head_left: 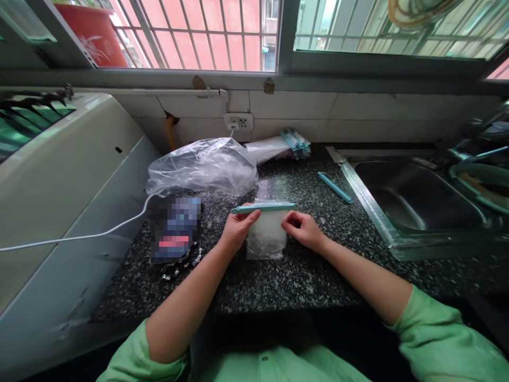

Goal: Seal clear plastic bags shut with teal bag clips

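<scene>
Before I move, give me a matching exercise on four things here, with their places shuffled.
Things:
1. small bag
2. loose blue clip
3. large clear bag
4. socket

Places:
A. on the tiled wall
B. between the left hand and right hand
C. back left of the counter
D. on the counter, just left of the sink

Pairs: 1-B, 2-D, 3-C, 4-A

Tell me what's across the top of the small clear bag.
A blue strip lies across the bag near its top; the surface beneath the strip and left hand is covered.
</scene>
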Demonstrator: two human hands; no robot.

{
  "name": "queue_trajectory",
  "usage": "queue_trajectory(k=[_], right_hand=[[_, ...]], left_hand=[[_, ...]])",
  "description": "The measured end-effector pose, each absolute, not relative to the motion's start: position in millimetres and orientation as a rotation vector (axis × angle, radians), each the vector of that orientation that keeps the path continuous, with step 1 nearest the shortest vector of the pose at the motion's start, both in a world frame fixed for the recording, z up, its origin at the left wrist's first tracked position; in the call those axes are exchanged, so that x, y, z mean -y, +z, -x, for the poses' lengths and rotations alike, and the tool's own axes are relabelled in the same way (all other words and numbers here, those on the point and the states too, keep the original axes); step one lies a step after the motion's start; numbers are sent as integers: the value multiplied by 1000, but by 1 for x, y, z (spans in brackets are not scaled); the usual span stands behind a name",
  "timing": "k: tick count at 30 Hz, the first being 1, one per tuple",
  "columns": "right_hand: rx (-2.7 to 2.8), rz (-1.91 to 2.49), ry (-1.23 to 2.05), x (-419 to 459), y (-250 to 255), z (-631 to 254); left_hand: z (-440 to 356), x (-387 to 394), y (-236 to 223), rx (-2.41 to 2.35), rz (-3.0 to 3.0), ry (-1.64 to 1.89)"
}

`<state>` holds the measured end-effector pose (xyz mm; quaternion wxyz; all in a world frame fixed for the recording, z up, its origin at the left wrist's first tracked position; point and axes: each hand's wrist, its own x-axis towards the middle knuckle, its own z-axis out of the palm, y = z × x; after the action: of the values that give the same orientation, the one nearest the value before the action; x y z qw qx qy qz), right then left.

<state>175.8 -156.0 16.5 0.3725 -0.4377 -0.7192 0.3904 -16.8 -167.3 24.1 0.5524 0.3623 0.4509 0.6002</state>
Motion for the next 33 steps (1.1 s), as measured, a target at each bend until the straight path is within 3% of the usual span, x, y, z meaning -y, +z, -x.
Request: queue_trajectory(k=[8, 13, 21, 28, 33], right_hand=[[1997, 1059, 252, 146, 8, -187], [2206, 1010, -28, 131, 10, -199], [1968, 1280, -179, 80, 6, -226], [1565, 1527, -218, 16, 7, -229], [1381, 1596, -132, -33, 13, -211]], left_hand=[[12, 166, 19, -1092, -752, 1401], [5, 153, 17, -1145, -800, 1372], [-20, 93, 22, -1082, -1015, 1192], [-62, 39, 17, -1105, -842, 1520], [-81, 16, 12, -1383, -1231, 1703]])
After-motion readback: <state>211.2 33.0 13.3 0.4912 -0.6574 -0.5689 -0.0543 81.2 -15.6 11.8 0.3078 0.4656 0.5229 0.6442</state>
